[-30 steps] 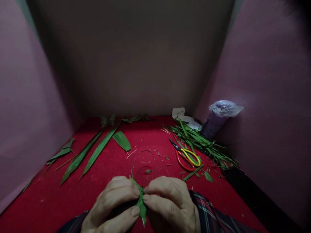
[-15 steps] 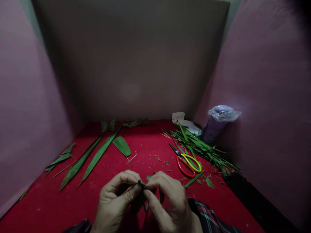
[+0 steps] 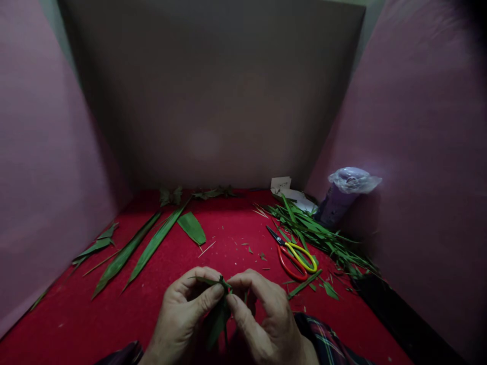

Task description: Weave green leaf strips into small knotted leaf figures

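Note:
Close in front of me, my left hand pinches a folded green leaf between thumb and fingers. The leaf's broad part hangs down between my hands, and a narrow tip sticks out over the left fingers. From the other side, my right hand grips the leaf's upper edge with thumb and forefinger. Beyond the right hand lie scissors with one red and one yellow handle, blades pointing away to the left. A short cut leaf piece and long leaves rest to the left.
Leaf strips are heaped at the right, beside a purple container topped with clear plastic. A white card stands at the back. Leaf scraps and thin sticks dot the red cloth. Pink walls rise on both sides.
The leaf has turned between my fingers: its narrow tip now shows above the left hand and more of its broad part hangs below. Both hands keep their pinch, slightly shifted.

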`<state>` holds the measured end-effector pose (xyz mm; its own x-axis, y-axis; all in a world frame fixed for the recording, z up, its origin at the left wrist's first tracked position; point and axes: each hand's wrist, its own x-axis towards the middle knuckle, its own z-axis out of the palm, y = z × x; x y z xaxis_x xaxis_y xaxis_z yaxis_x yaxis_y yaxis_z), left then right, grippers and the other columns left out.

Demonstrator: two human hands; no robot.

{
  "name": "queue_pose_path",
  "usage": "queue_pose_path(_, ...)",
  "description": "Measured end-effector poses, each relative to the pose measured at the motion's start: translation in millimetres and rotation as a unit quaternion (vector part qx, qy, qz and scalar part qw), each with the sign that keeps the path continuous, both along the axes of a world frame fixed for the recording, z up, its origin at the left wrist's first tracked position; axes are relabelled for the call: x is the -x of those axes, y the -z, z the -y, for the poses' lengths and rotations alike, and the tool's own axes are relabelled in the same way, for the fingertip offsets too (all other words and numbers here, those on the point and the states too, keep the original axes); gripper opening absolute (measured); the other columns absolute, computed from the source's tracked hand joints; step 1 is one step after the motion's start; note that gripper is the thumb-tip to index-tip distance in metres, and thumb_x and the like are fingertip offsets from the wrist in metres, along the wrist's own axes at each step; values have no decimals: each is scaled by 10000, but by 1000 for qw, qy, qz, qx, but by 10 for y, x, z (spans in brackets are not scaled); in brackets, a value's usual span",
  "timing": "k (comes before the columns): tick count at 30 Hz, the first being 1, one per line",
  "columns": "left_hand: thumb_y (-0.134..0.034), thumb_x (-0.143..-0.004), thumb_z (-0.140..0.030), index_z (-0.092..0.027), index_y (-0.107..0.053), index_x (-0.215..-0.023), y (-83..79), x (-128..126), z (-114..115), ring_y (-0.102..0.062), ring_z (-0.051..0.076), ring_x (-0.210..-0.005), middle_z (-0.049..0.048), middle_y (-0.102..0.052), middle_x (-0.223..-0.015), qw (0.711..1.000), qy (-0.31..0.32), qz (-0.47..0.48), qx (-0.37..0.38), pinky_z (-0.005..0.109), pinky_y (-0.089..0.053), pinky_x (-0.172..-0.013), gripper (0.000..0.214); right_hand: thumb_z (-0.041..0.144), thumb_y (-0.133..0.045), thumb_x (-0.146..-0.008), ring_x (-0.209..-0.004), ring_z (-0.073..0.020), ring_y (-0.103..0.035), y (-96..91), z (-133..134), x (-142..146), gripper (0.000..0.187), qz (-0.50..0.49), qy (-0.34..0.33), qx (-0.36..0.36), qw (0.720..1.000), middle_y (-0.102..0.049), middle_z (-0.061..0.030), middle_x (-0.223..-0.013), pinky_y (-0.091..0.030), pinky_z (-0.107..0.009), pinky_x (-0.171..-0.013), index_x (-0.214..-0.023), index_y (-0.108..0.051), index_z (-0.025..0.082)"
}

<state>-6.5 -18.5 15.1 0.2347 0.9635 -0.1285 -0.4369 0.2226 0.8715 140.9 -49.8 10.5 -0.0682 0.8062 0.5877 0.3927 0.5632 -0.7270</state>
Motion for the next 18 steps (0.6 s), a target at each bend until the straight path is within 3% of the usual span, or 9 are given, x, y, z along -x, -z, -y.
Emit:
queue_pose_path(4,-809,-606,-152,-173,-695,-661,-32,-7,27,-608,99,-601,-32,-659,-659,1000,5,0,-1,163,-503,-579,128,153,-508,-806,-612,-130,-543,-78,8,-2,63,-12,6,56,998,-552,0,-671,-434,-241,-589,-772,-557,172)
queue_pose_path(10,-812,-600,-151,-171,-684,-665,-33,-25,34,-634,119,-623,-23,-676,-658,1000,2,5,18,173,-500,-583,145,213,-538,-795,-619,-128,-536,-89,67,5,56,-21,24,132,991,-587,17,-737,-430,-241,-601,-850,-543,208)
queue_pose_path(13,-808,-611,-167,-171,-677,-666,-40,-28,24,-643,138,-644,-3,-700,-681,999,16,-2,29,193,-502,-591,142,221,-600,-765,-680,-143,-557,-57,70,6,150,-13,42,131,990,-605,11,-783,-429,-259,-662,-909,-558,210)
queue_pose_path(18,-788,-650,-175,-172,-688,-671,-12,-9,25,-563,74,-540,-33,-656,-606,999,28,-13,19,140,-442,-533,102,177,-504,-838,-664,-140,-551,-48,11,-15,75,-10,5,89,996,-573,-12,-732,-425,-261,-621,-846,-577,169)
